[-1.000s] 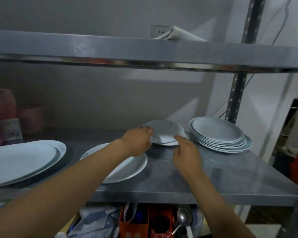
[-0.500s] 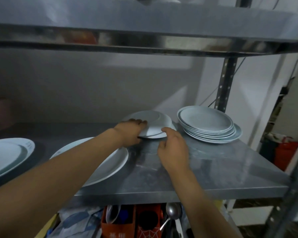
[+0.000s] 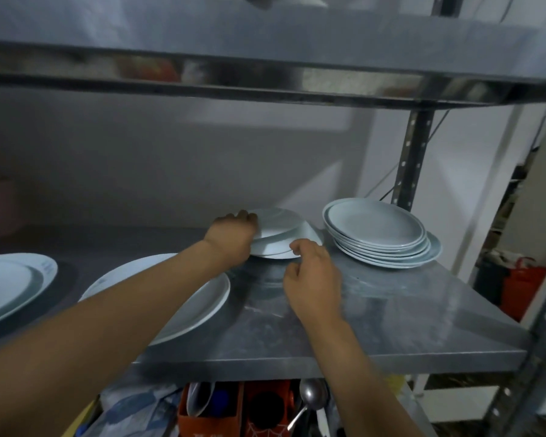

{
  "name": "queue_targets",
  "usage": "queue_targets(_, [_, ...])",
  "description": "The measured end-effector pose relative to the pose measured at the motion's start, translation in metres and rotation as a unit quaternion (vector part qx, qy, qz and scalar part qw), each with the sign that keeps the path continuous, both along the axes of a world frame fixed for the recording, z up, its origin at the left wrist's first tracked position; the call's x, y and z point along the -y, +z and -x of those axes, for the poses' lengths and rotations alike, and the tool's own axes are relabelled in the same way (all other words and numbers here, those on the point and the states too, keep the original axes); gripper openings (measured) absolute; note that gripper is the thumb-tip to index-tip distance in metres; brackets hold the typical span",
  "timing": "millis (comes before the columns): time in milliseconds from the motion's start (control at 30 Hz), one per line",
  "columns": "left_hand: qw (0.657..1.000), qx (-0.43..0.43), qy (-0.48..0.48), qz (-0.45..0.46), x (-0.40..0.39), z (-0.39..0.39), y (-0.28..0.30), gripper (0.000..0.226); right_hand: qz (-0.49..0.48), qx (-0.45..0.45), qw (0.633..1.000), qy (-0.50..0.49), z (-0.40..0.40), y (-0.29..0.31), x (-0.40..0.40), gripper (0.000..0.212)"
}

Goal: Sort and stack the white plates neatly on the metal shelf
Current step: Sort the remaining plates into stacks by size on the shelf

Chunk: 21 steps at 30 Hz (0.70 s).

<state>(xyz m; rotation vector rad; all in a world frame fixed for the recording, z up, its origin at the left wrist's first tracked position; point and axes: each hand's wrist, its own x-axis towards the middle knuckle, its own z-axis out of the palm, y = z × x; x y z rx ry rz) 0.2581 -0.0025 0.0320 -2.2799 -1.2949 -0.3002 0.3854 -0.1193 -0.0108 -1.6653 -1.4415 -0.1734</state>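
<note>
Two small white plates [image 3: 281,230] sit at the back middle of the metal shelf [image 3: 391,313], the upper one tilted up on its left side. My left hand [image 3: 232,238] grips the left rim of the upper plate. My right hand [image 3: 312,272] touches the front rim of the lower plate with its fingertips. A stack of several white plates [image 3: 379,231] stands to the right, close beside them. A large white plate [image 3: 199,298] lies under my left forearm.
Another large plate [image 3: 10,285] lies at the far left. The upper shelf [image 3: 265,58] hangs low overhead. A shelf post [image 3: 412,159] rises behind the stack. Below the shelf are orange holders with a spoon [image 3: 309,402].
The upper small plate has tipped up on its left side under my left hand. My right hand stays at the front rim. The camera has moved closer.
</note>
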Motion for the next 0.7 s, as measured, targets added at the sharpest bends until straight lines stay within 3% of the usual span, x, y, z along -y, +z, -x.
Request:
queue_targets(167, [0.995,-0.007,0.02,-0.094,-0.002,-0.005,-0.003,0.045,-0.007,0.003,1.0,-0.001,0.0,0.0,-0.001,0.036])
queue_targets(333, [0.996,0.049,0.0,-0.074,-0.017,0.005,0.008,0.037,-0.004,-0.011,1.0,0.003,-0.001,0.0,0.001,0.035])
queue_targets(433, [0.99,0.131,0.015,-0.047,0.002,0.019,0.031,0.035,-0.006,-0.026,1.0,0.003,-0.001,0.001,0.003,0.034])
queue_targets(533, [0.972,0.232,0.002,-0.04,0.012,0.034,0.05,0.019,0.002,-0.033,0.999,-0.005,-0.001,0.002,0.005,0.034])
queue_targets(633, [0.971,0.233,0.041,-0.035,0.008,0.054,0.047,0.036,-0.003,-0.043,0.999,-0.012,0.0,0.003,0.007,0.031])
queue_targets(700, [0.968,0.242,0.056,-0.042,0.011,0.065,0.052,0.031,-0.009,-0.042,0.999,-0.014,-0.001,0.002,0.007,0.029])
